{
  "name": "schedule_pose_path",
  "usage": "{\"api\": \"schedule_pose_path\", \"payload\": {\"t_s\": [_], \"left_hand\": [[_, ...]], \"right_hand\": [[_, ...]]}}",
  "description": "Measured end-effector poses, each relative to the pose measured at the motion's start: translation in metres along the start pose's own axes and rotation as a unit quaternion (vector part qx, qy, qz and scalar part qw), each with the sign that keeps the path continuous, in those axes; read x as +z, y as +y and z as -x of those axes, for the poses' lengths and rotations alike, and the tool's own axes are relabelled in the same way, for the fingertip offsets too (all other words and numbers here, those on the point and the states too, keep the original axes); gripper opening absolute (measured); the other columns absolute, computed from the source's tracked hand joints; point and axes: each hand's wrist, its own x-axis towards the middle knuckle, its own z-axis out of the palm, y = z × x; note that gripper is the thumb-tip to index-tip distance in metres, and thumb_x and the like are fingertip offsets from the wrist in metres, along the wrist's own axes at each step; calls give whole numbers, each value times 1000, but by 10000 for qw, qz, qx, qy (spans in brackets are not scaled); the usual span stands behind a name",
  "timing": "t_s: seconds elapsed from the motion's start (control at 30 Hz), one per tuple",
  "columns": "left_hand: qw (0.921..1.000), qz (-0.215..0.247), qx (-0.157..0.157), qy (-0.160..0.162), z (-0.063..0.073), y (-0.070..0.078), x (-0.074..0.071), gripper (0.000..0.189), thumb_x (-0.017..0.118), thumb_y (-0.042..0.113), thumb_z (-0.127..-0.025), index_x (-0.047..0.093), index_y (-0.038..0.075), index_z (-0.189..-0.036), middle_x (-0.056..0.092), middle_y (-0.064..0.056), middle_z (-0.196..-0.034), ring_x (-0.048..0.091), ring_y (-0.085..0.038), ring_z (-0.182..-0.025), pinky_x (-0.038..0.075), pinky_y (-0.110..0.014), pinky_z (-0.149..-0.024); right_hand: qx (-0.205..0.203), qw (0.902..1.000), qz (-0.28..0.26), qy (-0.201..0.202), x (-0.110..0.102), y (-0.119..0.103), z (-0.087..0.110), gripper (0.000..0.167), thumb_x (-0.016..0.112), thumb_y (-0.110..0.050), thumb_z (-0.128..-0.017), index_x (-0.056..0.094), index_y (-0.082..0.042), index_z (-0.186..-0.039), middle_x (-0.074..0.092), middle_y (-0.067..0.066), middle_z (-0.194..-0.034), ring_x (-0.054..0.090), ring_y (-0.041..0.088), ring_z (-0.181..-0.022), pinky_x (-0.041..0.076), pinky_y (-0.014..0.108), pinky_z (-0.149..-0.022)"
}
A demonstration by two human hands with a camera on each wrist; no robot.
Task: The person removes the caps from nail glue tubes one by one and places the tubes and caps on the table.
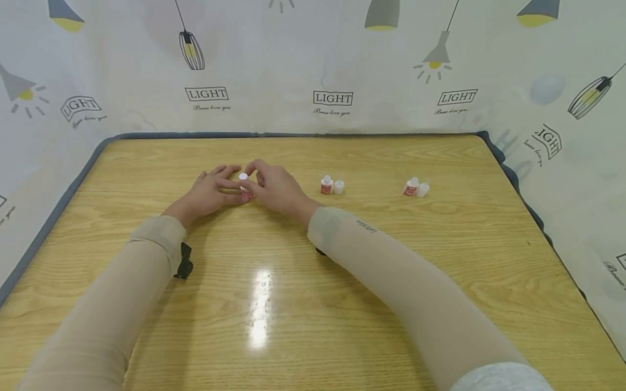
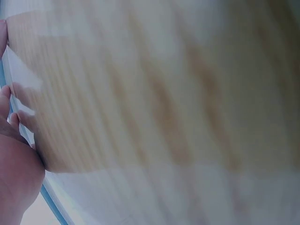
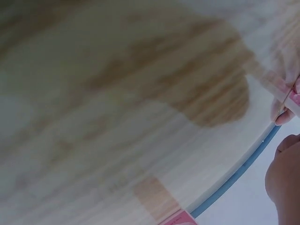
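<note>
A small bottle (image 1: 247,193) with a pink-red label stands on the wooden table, left of the middle. My left hand (image 1: 207,193) grips it low between thumb and index finger, the other fingers stretched out behind. From the right, my right hand (image 1: 279,189) pinches the white cap (image 1: 243,177) at the bottle's top with thumb and index finger. Part of the bottle is hidden by the fingers. In the right wrist view the bottle's pink label (image 3: 294,98) shows at the right edge. Only part of the left hand (image 2: 18,171) appears in the left wrist view.
A second bottle (image 1: 326,185) stands to the right, with a loose white cap (image 1: 339,187) beside it. Farther right are a third bottle (image 1: 411,187) and its white cap (image 1: 423,189). A printed curtain (image 1: 274,70) surrounds the table's (image 1: 293,326) far side.
</note>
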Motion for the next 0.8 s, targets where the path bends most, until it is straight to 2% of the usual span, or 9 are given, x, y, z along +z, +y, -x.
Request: {"api": "schedule_pose_path", "payload": {"t_s": [0.13, 0.23, 0.33, 0.57, 0.8], "left_hand": [[10000, 20, -9, 34, 0, -2, 0, 56, 72, 43, -101, 63, 15, -148, 21, -16, -178, 3, -44, -167, -9, -74, -129], [10000, -8, -8, 29, 0, -3, 0, 57, 72, 44, -101, 62, 15, -149, 21, -14, -179, 3, -44, -167, -9, -74, -129], [10000, -87, 7, 19, -2, -2, 0, 57, 71, 46, -102, 62, 15, -150, 21, -13, -179, 3, -44, -167, -8, -75, -129], [9999, -152, -37, 4, -2, 1, 0, 58, 69, 48, -102, 62, 15, -150, 19, -13, -180, 3, -45, -167, -8, -74, -129], [9999, -127, -43, 16, -2, -2, 1, 55, 70, 45, -103, 62, 17, -150, 19, -13, -180, 2, -45, -167, -8, -74, -129]], "right_hand": [[-144, 9987, -473, 135, 4, 3, 0, 31, 60, -38, -110, 64, -17, -133, 49, -1, -69, 39, 10, -55, 33, 22, -53], [-43, 9945, -1020, 229, 9, 5, 2, 32, 59, -34, -111, 65, -17, -137, 51, -1, -68, 41, 11, -56, 36, 22, -54], [102, 9917, -1238, 328, 12, 5, 3, 32, 58, -33, -111, 65, -19, -139, 52, -1, -69, 41, 10, -57, 37, 22, -55], [92, 9959, -858, 287, 7, 3, 5, 29, 58, -34, -111, 66, -22, -137, 52, -1, -71, 42, 10, -58, 37, 22, -57], [20, 9979, -610, 203, 5, 1, 4, 31, 61, -37, -110, 66, -20, -135, 51, -2, -70, 41, 10, -57, 35, 21, -55]]}}
